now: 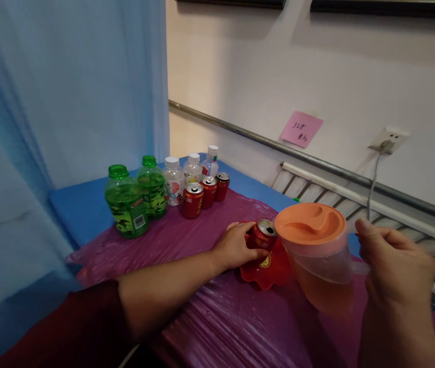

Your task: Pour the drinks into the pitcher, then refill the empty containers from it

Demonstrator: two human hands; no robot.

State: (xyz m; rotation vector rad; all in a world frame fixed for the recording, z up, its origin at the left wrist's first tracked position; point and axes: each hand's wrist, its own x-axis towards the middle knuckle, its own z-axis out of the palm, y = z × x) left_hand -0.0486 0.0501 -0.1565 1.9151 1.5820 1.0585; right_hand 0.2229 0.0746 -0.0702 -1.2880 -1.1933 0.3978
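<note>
My left hand [236, 246] is wrapped round an opened red drink can [261, 237], which stands over a red scalloped dish [267, 273] with a yellow mark on it. My right hand [393, 260] grips the handle of a clear plastic pitcher [317, 266] partly filled with amber liquid. An orange lid [311, 223] covers the pitcher's top. The pitcher leans a little toward the can, its rim close to the can's top. No stream of liquid shows between them.
Behind stand three more drink cans [193, 202], clear white-capped bottles [173, 184] and two green bottles [127, 204]. Purple plastic sheeting [156, 271] covers much of the blue table [75, 202]. A radiator [328, 191], pipe [248, 135] and plugged-in socket [389, 140] line the wall.
</note>
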